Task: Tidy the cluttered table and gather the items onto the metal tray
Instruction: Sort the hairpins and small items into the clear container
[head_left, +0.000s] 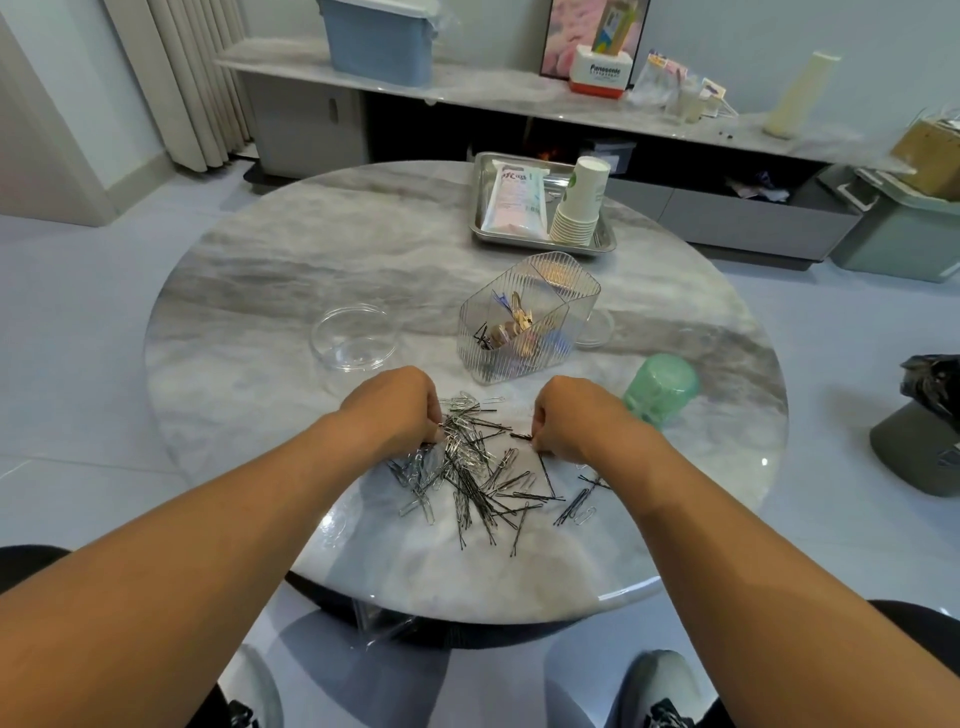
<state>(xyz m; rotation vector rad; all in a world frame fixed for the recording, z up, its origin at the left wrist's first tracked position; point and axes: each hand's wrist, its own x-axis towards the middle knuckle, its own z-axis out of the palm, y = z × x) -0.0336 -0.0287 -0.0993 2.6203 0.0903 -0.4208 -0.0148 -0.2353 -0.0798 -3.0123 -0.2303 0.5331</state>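
Note:
A heap of silver paper clips and black hairpins (478, 467) lies on the near part of the round marble table (249, 291). My left hand (397, 405) pinches paper clips at the heap's left edge. My right hand (574, 415) pinches black hairpins at its right side. The metal tray (480, 208) stands at the table's far side and holds a white packet (514, 200) and a stack of paper cups (579, 202). A clear ribbed organizer (524, 327) with small items inside stands between the heap and the tray.
A clear round dish (356, 338) sits left of the organizer, and its lid (597, 327) lies behind the organizer. A green cup (660, 389) lies on its side at the right. A few stray pins (582, 501) lie near my right wrist. A low cabinet (519, 98) stands behind the table.

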